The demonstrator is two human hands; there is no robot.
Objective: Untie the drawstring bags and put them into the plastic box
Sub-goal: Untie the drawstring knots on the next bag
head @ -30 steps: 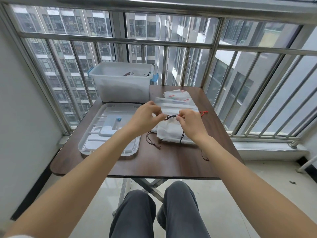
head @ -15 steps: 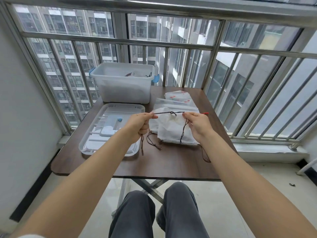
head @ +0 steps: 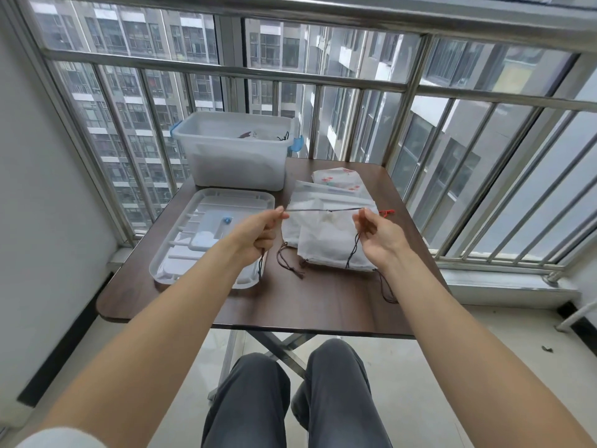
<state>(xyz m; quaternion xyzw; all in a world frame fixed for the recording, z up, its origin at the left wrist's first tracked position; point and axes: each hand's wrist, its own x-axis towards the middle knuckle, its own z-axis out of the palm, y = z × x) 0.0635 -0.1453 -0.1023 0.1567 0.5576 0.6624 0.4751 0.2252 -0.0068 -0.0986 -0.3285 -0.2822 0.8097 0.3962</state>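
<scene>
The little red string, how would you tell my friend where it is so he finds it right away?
Start at the brown table by the railing and find the pile of white drawstring bags on its right half. At the pile's right edge, just past the right hand, a short red string pokes out. Every other cord in the pile is dark brown or black.
</scene>
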